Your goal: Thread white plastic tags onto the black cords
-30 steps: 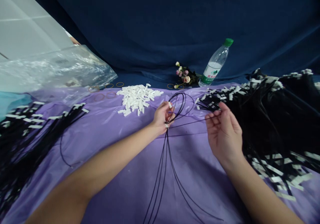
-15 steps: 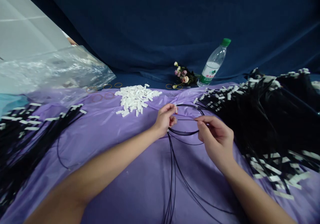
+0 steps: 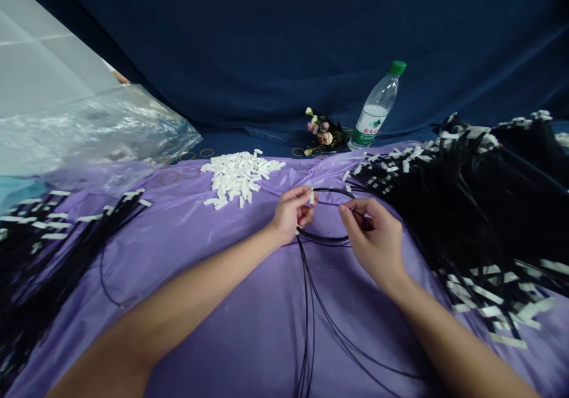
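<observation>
The left grip [image 3: 291, 214] pinches tight on the coil [image 3: 326, 240] looping out at its three o'clock, the right grip [image 3: 377, 232] nips a strand [image 3: 358, 213], white pieces [image 3: 237, 176] at left's ten!

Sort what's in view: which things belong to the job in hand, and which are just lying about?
Belong to the job, it seems:
looped black cords, held in the left hand and right hand
small white pieces, piled
white-tipped black bundles on both sides

Probably just lying about:
green-capped bottle
flowers
clear plastic sheeting
</observation>
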A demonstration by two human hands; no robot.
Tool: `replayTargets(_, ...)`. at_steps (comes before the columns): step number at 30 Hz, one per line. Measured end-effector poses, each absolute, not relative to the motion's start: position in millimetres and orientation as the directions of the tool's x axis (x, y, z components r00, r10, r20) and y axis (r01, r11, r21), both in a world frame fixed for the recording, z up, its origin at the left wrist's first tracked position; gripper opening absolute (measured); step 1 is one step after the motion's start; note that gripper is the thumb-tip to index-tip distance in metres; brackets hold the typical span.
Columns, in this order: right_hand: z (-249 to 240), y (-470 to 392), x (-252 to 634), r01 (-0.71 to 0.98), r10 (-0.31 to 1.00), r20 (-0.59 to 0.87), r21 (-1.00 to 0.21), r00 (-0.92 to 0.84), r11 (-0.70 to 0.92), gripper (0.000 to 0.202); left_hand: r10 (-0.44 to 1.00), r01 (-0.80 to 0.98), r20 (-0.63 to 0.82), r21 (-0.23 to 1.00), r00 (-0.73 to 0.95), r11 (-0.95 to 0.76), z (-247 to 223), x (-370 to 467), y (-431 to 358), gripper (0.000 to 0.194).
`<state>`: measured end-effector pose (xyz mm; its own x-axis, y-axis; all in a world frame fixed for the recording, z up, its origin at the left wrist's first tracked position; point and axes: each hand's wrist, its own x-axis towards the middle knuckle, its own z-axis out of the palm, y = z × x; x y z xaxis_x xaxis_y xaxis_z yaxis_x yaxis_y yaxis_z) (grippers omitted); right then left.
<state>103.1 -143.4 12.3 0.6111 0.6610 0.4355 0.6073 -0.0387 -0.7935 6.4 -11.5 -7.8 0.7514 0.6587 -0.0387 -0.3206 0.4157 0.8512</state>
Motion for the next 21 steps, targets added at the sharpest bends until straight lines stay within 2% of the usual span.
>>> replayTargets(11,12.2,-142.4,103.5,0.637,0.677,0.436,-0.768,0.593,-0.064,0.013,0.651,-0.321,-0.076,0.823,0.755,0.469,-6.6,7.4,-11.8,0.022)
replayTargets(21,10.3,-142.2,104.6,0.701,0.671,0.498,-0.712,0.55,-0.046,0.013,0.648,-0.298,-0.046,0.862,0.76,0.411,-4.2,6.2,-13.3,0.024)
